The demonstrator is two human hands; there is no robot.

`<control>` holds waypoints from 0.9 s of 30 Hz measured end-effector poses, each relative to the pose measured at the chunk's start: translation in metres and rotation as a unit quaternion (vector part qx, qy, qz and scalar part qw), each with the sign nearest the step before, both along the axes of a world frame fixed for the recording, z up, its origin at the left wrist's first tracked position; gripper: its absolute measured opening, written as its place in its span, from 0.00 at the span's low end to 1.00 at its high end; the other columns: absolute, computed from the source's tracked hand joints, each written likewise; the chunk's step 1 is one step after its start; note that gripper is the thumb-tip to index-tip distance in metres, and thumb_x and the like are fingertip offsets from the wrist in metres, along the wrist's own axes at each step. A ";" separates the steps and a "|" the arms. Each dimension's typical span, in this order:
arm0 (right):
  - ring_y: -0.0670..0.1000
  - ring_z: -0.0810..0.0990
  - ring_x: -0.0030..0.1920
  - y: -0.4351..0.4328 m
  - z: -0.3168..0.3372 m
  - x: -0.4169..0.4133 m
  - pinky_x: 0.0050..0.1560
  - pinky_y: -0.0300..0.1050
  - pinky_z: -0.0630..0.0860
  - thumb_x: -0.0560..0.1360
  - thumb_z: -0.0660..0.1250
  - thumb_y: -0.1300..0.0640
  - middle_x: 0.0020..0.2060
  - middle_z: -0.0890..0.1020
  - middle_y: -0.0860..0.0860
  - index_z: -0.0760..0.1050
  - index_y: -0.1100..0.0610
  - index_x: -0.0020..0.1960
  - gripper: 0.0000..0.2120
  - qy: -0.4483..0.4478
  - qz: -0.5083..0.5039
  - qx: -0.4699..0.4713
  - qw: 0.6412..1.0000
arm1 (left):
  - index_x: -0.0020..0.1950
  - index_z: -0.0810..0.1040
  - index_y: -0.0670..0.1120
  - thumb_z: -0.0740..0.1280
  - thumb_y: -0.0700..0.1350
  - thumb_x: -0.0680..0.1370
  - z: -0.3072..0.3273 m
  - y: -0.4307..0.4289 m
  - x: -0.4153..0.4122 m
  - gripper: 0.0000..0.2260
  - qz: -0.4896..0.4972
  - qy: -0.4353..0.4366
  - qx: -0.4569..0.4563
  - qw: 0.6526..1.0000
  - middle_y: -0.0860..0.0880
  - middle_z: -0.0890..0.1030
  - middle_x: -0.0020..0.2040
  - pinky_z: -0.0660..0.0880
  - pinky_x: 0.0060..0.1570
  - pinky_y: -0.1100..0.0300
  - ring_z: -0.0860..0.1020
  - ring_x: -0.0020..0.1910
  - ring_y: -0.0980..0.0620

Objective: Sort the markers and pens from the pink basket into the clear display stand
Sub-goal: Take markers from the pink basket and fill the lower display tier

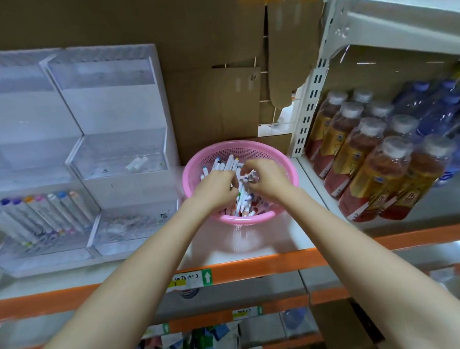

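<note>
Both the left hand (215,188) and right hand (268,178) were held in the round pink plastic basket (237,145) at frame centre, fingers curled among white-barrelled markers (243,201); a grip could not be confirmed. Only few, caps aligned, should be taken.

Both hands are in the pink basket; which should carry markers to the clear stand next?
Left, probably. The left hand sits on the side of the pink basket nearest the clear stand; the right hand would have to cross over it.
</note>
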State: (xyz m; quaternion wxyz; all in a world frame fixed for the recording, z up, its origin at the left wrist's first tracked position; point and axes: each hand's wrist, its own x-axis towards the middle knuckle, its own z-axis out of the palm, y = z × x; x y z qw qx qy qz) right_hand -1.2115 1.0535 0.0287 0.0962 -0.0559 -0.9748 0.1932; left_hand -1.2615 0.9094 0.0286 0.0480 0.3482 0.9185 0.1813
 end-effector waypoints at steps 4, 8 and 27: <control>0.55 0.75 0.43 -0.003 0.006 0.007 0.36 0.45 0.67 0.77 0.63 0.50 0.41 0.76 0.52 0.72 0.57 0.48 0.10 -0.021 -0.129 0.104 0.986 | 0.42 0.76 0.46 0.68 0.46 0.74 0.001 0.000 -0.001 0.05 0.033 -0.050 0.029 0.998 0.47 0.81 0.42 0.72 0.42 0.56 0.77 0.44 0.48; 0.52 0.72 0.33 -0.011 0.011 0.008 0.25 0.41 0.60 0.77 0.63 0.48 0.32 0.73 0.51 0.70 0.58 0.40 0.14 -0.094 -0.135 0.113 0.980 | 0.50 0.76 0.44 0.73 0.47 0.71 0.002 -0.002 -0.003 0.12 0.054 -0.101 0.050 0.992 0.48 0.79 0.41 0.71 0.43 0.56 0.77 0.44 0.48; 0.51 0.73 0.28 -0.018 0.004 -0.002 0.32 0.44 0.67 0.71 0.74 0.48 0.27 0.76 0.54 0.75 0.59 0.35 0.16 -0.081 -0.083 -0.207 0.971 | 0.36 0.74 0.45 0.68 0.39 0.71 0.017 -0.007 0.003 0.06 0.076 -0.222 0.101 0.967 0.48 0.76 0.32 0.72 0.34 0.60 0.76 0.34 0.50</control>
